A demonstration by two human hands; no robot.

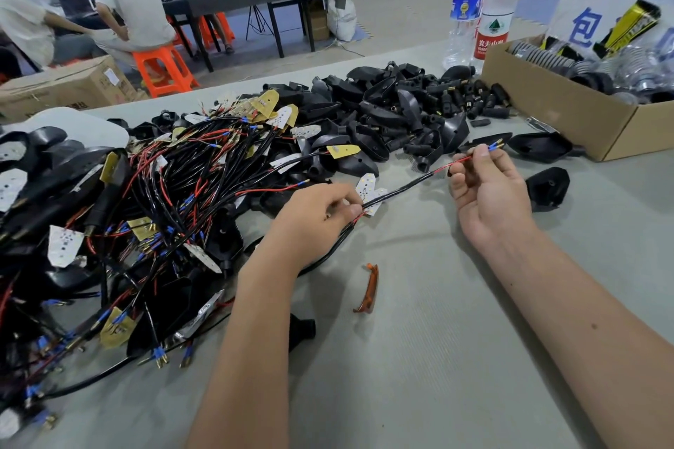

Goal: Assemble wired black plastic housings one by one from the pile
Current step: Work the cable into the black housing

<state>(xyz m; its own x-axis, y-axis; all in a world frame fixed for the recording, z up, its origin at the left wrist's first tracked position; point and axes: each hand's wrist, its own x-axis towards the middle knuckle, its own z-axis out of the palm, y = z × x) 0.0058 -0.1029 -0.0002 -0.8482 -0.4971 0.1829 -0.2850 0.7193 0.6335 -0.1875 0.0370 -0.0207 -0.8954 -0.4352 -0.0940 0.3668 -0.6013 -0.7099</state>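
Head view. The person works at a grey table [419, 357] and holds one wire lead [408, 187] stretched between both hands. The left hand [313, 219] pinches the lead at its near end, just beside a small white LED board [370, 193] attached there. The right hand [487, 193] is curled, thumb and forefinger pinching the far end just behind the blue and brass terminals [495, 146], which stick out past the fingertips. The lead's long axis runs from lower left to upper right, rising toward the far side of the table.

The loose black housings [401, 109] lie heaped beyond both hands, toward the far edge. Two single housings sit apart from the heap: one [539, 146] just beyond the terminal tips, the other [547, 188] just right of the right hand. In my judgement the right hand is the nearer to both, and the terminals already point toward the first.

A tangle of wired parts [146, 211] fills the table left of the left hand. An orange lens strip [369, 288] lies between the forearms. A cardboard box [583, 120] and water bottles [492, 11] stand at far right.
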